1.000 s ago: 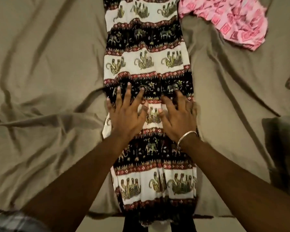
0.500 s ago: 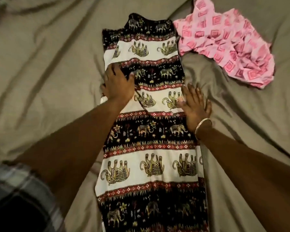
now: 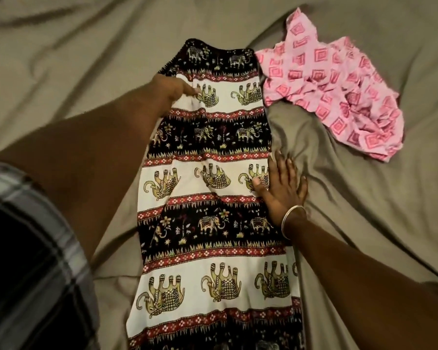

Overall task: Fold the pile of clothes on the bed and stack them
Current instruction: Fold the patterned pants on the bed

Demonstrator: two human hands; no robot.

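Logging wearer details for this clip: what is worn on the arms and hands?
Both forearms are bare. The right hand has a thin silver bangle at the wrist. The left hand wears nothing visible. A black, grey and white plaid sleeve shows at lower left.
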